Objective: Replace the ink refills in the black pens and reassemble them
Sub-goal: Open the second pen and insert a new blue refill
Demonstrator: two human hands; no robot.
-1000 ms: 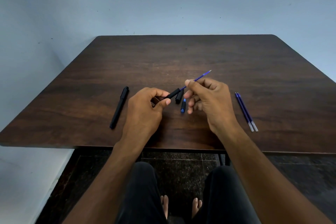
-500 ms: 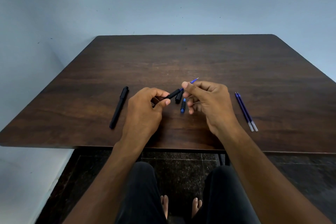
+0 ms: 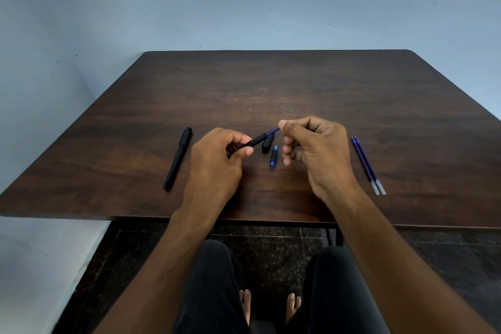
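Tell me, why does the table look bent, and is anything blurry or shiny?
In the head view the wide lens stretches the table, so its sides splay outward; the light is soft and dim, with no glare and only faint shadows under the left hand and right hand; the black pen and spare refills look sharp.

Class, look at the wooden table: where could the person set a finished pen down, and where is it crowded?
Free: the far half of the dark wooden table, and the near edge between the capped black pen and the two blue refills. Crowded: the middle, where both hands work over the black cap and blue-tipped grip.
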